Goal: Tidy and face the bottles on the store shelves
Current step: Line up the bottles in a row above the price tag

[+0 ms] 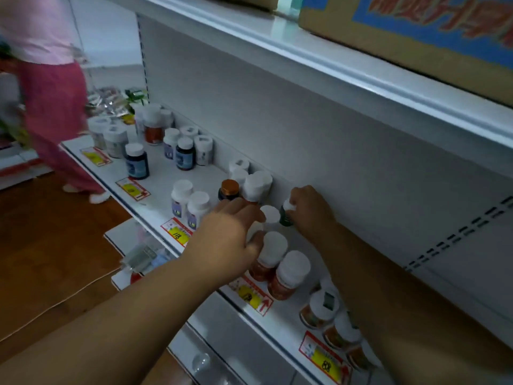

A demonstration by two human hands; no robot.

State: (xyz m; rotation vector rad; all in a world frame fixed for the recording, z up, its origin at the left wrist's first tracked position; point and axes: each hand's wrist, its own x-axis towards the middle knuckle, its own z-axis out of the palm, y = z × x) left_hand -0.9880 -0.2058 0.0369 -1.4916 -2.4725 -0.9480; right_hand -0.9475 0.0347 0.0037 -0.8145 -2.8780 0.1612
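A white shelf (163, 173) runs from far left to near right and carries several white-capped supplement bottles. My right hand (311, 209) is closed around a small dark green bottle (286, 218) with a white cap, close to the shelf's back panel. My left hand (230, 240) rests against an orange-labelled bottle (270, 255) in a row; whether it grips the bottle is unclear. A second orange bottle (288, 273) stands just to the right of it. Behind stand a brown-capped dark bottle (229, 190) and a white-capped cluster (254, 184).
Red-and-yellow price tags (177, 232) line the shelf's front edge. Blue-labelled bottles (136, 162) stand farther left. A cardboard box (416, 31) sits on the upper shelf. A person in pink (52, 87) stands at the aisle's far left on the wooden floor (50, 245).
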